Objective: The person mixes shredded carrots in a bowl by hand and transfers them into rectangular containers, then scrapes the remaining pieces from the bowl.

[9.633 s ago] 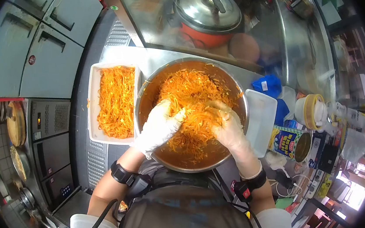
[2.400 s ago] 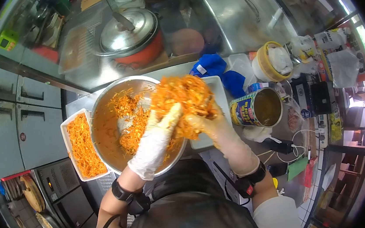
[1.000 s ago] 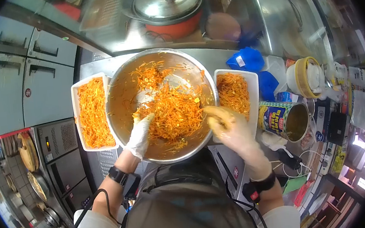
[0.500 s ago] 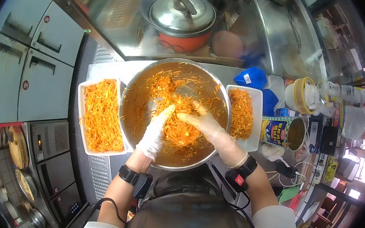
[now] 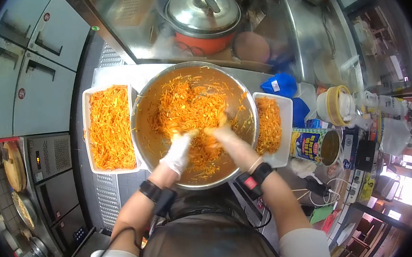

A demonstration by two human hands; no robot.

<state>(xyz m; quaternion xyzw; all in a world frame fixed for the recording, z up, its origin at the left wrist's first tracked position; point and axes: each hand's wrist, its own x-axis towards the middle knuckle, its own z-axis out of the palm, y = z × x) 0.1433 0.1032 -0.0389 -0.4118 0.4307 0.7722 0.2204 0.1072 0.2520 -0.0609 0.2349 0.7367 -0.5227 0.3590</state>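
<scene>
A large steel mixing bowl (image 5: 139, 130) holds orange shreds that look like seasoned shredded carrot (image 5: 184, 103), with paler bits among them. Both hands wear thin, pale gloves and reach into it from the near side. My left hand (image 5: 182, 148) presses into the near-left part of the heap. To its right, my right hand (image 5: 228, 141) is in the same shreds, blurred by motion. The fingers of both hands are sunk in the food or smeared, so their grip does not show. Shreds also lie along the bowl's inner wall.
White tubs of similar shreds flank the bowl: a fuller left tub (image 5: 88, 140) and a right tub (image 5: 286, 135). Farther right are a large open tin (image 5: 312, 145), a blue item (image 5: 281, 85) and cables. Behind stands a lidded red pot (image 5: 205, 39) beyond a glass panel.
Both hands have moved slightly toward me and down into the shreds. The heap now spreads wider across the bowl's far half. The whole view has shifted slightly.
</scene>
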